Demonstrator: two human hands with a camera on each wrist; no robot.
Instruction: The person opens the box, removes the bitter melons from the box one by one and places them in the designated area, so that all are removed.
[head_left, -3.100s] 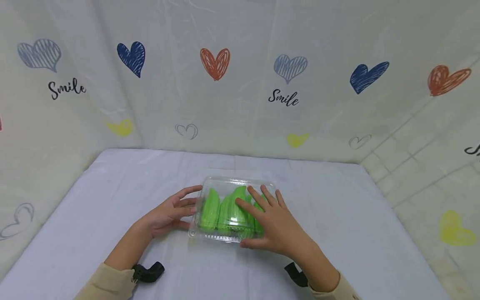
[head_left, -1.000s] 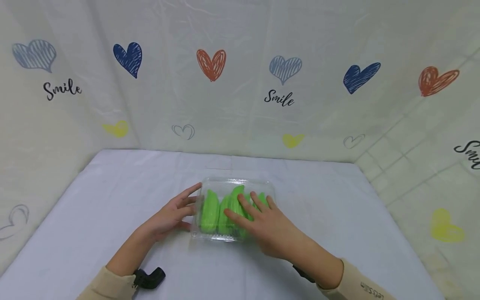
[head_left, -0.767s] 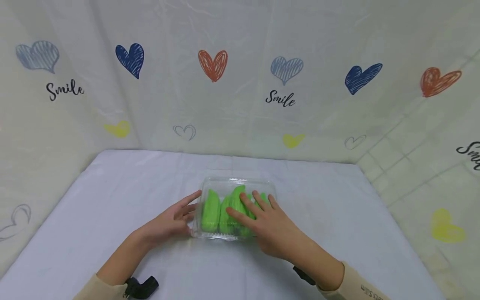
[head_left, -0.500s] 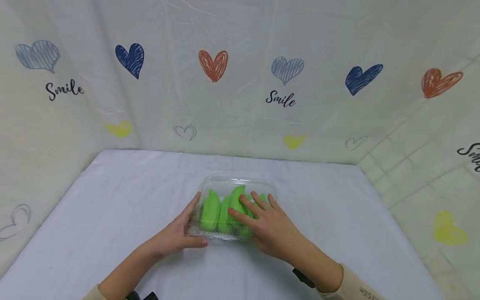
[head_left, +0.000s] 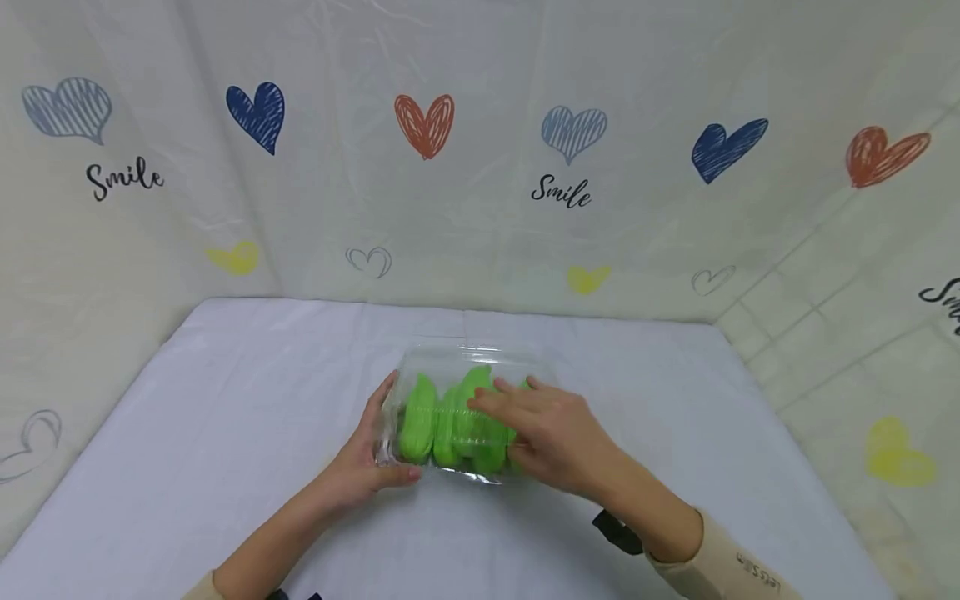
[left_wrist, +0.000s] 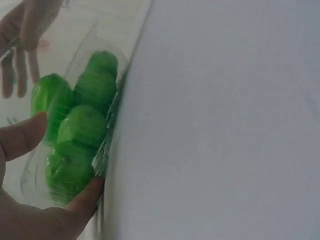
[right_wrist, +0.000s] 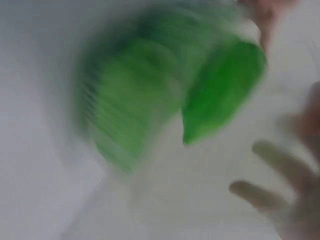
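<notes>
A clear plastic clamshell box [head_left: 525, 358] with several bright green, ridged, tapered vegetables [head_left: 420, 425] inside sits mid-table. My left hand [head_left: 360, 462] grips the left end of the box, fingers along the side and thumb at the front edge. In the left wrist view, the rounded ends of the vegetables [left_wrist: 75, 127] show through the plastic. My right hand [head_left: 558, 437] is at the front right of the box, fingers above the lid [head_left: 480, 412] and thumb below, pinching its raised front edge. The vegetables in the right wrist view [right_wrist: 225, 90] are partly blurred.
A white cloth [head_left: 225, 417] covers the table, and a pale sheet [head_left: 480, 225] printed with hearts and "Smile" hangs behind it. Small black wrist mounts [head_left: 618, 529] sit by the beige sleeves [head_left: 723, 554].
My left hand has shifted from touching the box's side to gripping it, thumb now in front. My right hand, earlier spread over the lid, has turned inward; the lid's front edge has risen.
</notes>
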